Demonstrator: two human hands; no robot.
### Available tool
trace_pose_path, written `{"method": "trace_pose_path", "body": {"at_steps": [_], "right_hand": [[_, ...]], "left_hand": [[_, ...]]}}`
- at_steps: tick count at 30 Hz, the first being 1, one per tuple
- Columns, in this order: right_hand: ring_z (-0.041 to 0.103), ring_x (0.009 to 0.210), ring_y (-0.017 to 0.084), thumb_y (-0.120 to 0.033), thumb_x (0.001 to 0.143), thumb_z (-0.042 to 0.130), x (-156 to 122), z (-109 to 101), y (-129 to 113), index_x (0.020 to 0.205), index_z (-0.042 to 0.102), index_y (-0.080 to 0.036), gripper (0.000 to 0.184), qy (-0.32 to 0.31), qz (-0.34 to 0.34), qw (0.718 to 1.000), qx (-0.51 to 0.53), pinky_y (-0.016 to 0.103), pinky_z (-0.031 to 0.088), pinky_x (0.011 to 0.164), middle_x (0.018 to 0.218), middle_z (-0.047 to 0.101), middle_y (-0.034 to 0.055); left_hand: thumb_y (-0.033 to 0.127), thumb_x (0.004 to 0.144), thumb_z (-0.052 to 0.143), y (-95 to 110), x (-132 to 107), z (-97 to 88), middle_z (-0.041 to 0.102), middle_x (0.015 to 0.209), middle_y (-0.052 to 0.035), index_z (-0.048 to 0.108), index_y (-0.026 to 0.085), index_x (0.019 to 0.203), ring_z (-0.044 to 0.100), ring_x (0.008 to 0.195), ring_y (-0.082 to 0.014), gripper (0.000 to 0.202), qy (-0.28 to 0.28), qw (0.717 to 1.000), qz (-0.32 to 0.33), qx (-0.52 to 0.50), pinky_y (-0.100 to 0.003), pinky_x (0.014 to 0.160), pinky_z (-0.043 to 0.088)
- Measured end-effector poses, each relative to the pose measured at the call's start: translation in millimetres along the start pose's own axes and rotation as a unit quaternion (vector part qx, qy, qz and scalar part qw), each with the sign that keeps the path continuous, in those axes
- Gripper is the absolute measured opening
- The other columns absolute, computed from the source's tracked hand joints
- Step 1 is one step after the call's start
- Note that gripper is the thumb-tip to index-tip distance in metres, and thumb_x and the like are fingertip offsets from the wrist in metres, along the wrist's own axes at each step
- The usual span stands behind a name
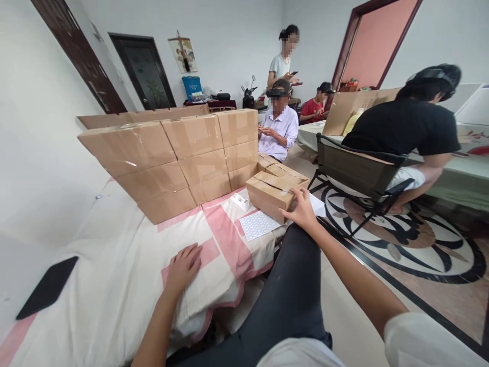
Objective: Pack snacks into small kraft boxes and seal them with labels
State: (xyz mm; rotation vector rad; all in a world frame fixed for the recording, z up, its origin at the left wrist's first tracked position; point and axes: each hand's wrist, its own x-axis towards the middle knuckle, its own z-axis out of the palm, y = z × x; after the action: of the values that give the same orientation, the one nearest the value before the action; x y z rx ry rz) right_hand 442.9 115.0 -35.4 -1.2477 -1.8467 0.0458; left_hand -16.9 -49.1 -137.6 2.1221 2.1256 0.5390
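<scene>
My left hand (pixel 184 266) lies flat on the pink-and-white bedsheet (pixel 114 275), fingers stretched out, holding nothing. My right hand (pixel 302 206) reaches out and rests its spread fingers on the near corner of a small taped cardboard box (pixel 272 189) at the bed's edge. A white sheet of small stickers (pixel 258 224) lies just in front of that box. Beside it sits a small white tape dispenser (pixel 239 202). My dark trouser leg (pixel 290 290) stretches between the two arms.
A wall of stacked cardboard boxes (pixel 179 158) stands across the bed. A black phone (pixel 48 286) lies at the near left. A person in a black shirt (pixel 408 127) sits on a folding chair at right; other people sit and stand behind. Patterned floor lies at right.
</scene>
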Motion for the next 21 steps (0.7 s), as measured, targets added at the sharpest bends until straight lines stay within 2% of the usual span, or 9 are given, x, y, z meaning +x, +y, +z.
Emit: {"method": "trace_pose_path", "body": {"at_steps": [2,4,7,9,11,13,15,18,21], "right_hand": [[0.042,0.135,0.037,-0.057,0.070,0.077,-22.6,-20.6,12.1,0.139,0.046,-0.020,0.085,0.051,-0.006,0.999,0.016,0.054,0.048,0.105,0.139,0.038,0.0179],[0.044,0.133,0.037,-0.061,0.070,0.075,-45.8,-48.1,28.1,0.140,0.043,-0.020,0.086,0.137,-0.022,0.990,0.003,0.056,0.048,0.103,0.137,0.039,0.0173],[0.044,0.130,0.039,-0.063,0.071,0.072,-77.6,-93.5,54.7,0.143,0.039,-0.017,0.091,0.278,-0.048,0.958,-0.054,0.065,0.036,0.111,0.131,0.043,0.0167],[0.045,0.130,0.039,-0.060,0.071,0.074,-95.7,-118.5,70.2,0.144,0.039,-0.016,0.092,0.301,-0.039,0.949,-0.082,0.064,0.037,0.110,0.131,0.043,0.0172],[0.045,0.129,0.039,-0.056,0.069,0.079,-109.3,-133.5,82.8,0.142,0.041,-0.017,0.091,0.268,-0.009,0.958,-0.102,0.058,0.049,0.101,0.133,0.040,0.0181],[0.045,0.129,0.037,-0.053,0.066,0.083,-115.9,-136.6,92.5,0.139,0.044,-0.018,0.089,0.212,0.018,0.970,-0.116,0.051,0.056,0.092,0.135,0.038,0.0179],[0.045,0.129,0.036,-0.052,0.067,0.082,-114.2,-128.7,99.2,0.137,0.046,-0.019,0.086,0.160,0.027,0.979,-0.126,0.050,0.056,0.092,0.134,0.037,0.0166],[0.043,0.131,0.036,-0.056,0.067,0.081,-100.7,-103.4,103.3,0.135,0.046,-0.019,0.086,0.110,0.014,0.985,-0.130,0.055,0.050,0.103,0.132,0.037,0.0155],[0.040,0.134,0.038,-0.059,0.066,0.080,-87.7,-75.1,103.8,0.135,0.046,-0.019,0.087,0.110,0.016,0.986,-0.124,0.057,0.045,0.108,0.132,0.035,0.0153]], "left_hand": [[0.035,0.095,0.044,1.0,-0.4,-1.0,0.059,0.147,-0.0062,0.064,0.029,0.136,0.050,0.134,-0.0282,0.046,0.001,1.000,-0.002,0.002,-0.048,0.107,0.039],[0.035,0.096,0.042,0.2,-0.7,-0.4,0.058,0.149,-0.0055,0.064,0.029,0.136,0.049,0.135,-0.0281,0.046,-0.002,1.000,-0.006,0.006,-0.048,0.108,0.039],[0.039,0.096,0.041,-4.0,-0.9,2.9,0.057,0.150,-0.0055,0.063,0.029,0.137,0.049,0.135,-0.0286,0.048,-0.006,1.000,-0.004,0.011,-0.049,0.108,0.039],[0.040,0.096,0.040,-7.6,-0.3,5.7,0.057,0.149,-0.0054,0.062,0.030,0.138,0.050,0.135,-0.0286,0.049,-0.003,1.000,-0.002,0.015,-0.048,0.107,0.040],[0.041,0.095,0.040,-10.4,0.6,8.1,0.058,0.149,-0.0049,0.062,0.031,0.138,0.051,0.134,-0.0281,0.049,0.001,1.000,-0.004,0.019,-0.048,0.106,0.041],[0.041,0.095,0.040,-11.7,1.5,9.4,0.058,0.148,-0.0049,0.063,0.031,0.137,0.051,0.134,-0.0279,0.048,0.004,1.000,-0.004,0.020,-0.048,0.106,0.041],[0.042,0.096,0.039,-11.1,1.8,9.2,0.058,0.148,-0.0057,0.063,0.031,0.137,0.051,0.134,-0.0282,0.049,0.004,1.000,-0.002,0.021,-0.049,0.106,0.041],[0.042,0.098,0.036,-7.9,1.4,6.9,0.057,0.150,-0.0058,0.062,0.029,0.138,0.050,0.134,-0.0276,0.050,-0.002,1.000,-0.007,0.028,-0.049,0.107,0.039],[0.040,0.098,0.034,-4.5,0.4,4.2,0.056,0.150,-0.0047,0.062,0.029,0.138,0.049,0.135,-0.0265,0.050,-0.009,0.999,-0.010,0.036,-0.047,0.107,0.039]]}}
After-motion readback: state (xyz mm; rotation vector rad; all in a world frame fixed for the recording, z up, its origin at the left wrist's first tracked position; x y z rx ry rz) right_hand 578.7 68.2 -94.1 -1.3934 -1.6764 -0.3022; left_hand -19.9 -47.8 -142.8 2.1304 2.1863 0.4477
